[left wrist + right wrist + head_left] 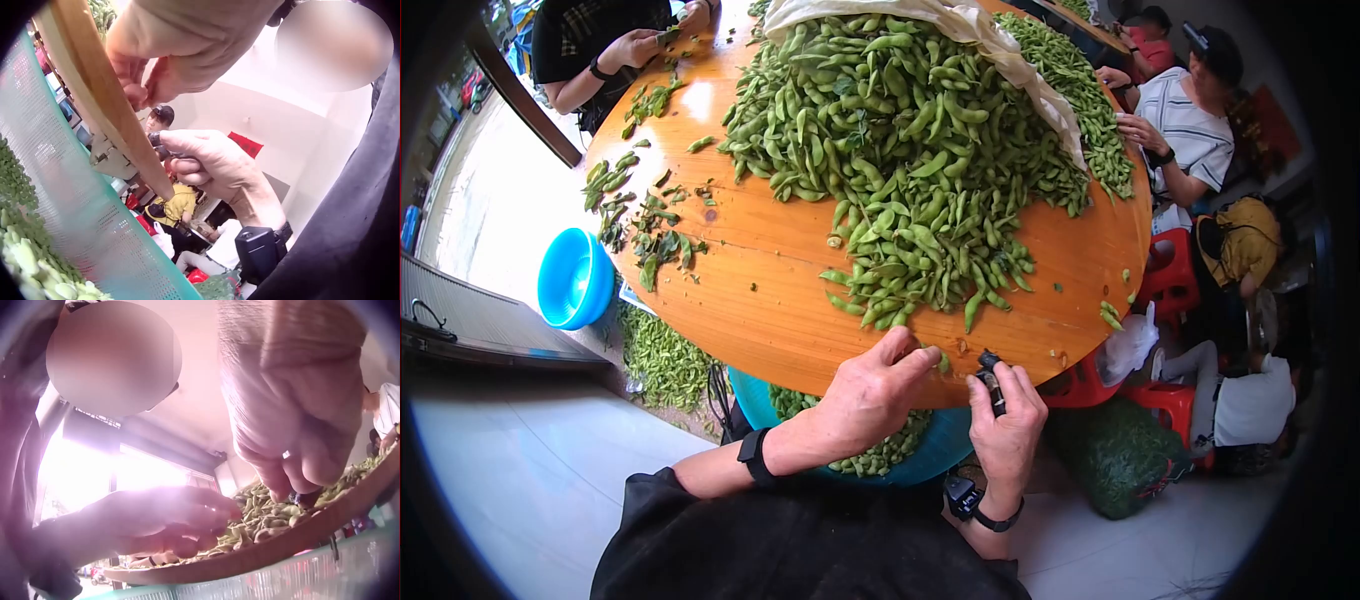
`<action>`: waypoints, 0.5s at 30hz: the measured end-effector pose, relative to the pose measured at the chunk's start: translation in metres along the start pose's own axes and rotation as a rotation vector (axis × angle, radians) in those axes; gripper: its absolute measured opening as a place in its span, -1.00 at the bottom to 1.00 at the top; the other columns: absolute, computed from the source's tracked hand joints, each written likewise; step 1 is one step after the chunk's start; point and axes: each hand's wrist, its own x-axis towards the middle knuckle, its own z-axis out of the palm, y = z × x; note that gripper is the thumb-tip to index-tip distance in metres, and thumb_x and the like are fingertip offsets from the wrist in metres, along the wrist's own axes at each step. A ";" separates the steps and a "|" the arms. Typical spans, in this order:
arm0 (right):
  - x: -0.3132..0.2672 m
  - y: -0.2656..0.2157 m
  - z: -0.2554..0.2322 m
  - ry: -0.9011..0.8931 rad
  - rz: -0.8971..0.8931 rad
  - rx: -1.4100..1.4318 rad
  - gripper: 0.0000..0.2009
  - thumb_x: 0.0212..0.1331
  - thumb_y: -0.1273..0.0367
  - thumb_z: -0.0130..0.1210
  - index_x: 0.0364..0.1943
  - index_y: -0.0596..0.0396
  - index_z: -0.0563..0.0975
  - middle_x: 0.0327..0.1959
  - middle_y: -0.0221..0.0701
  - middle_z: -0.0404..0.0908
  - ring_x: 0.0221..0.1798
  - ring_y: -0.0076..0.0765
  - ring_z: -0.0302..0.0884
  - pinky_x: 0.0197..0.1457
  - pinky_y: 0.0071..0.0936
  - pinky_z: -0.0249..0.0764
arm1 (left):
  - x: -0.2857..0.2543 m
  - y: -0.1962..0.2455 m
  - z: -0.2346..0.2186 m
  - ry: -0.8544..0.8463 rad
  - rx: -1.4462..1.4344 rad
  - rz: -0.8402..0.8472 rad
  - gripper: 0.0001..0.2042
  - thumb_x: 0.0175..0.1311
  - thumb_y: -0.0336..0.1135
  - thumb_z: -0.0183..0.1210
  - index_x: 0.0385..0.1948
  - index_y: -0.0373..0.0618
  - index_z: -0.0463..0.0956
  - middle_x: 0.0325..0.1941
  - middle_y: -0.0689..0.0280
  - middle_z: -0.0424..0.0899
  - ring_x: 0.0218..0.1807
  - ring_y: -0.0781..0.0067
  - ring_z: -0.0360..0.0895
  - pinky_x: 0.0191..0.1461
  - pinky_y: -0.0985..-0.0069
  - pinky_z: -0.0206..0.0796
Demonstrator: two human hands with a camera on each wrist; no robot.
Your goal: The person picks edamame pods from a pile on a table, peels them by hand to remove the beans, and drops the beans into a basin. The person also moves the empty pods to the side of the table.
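Observation:
My left hand is at the near edge of the round wooden table, pinching a green soybean pod between thumb and fingers. Just to its right, my right hand grips a small black tool whose working end is hidden. In the left wrist view the right hand is curled round that tool. A large heap of soybean pods covers the table's middle, spilling toward my hands. Below the edge, a teal basket holds more pods, partly covered by my left arm.
Leaves and trimmings lie on the table's left part. A pale cloth sack edges the heap. On the floor are a blue basin, scattered pods and a green net bag. Other people sit around, near red stools.

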 end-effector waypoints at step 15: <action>-0.011 0.014 0.002 0.059 0.054 0.112 -0.84 0.16 0.57 0.14 -0.17 0.32 0.56 -0.42 -0.20 0.51 -0.41 -0.19 0.55 -0.32 -0.36 0.44 | 0.031 -0.004 0.007 -0.048 0.214 0.215 -0.77 -0.04 -0.56 0.24 -0.30 -0.16 0.50 -0.34 0.25 0.52 -0.27 0.15 0.45 -0.22 0.30 0.41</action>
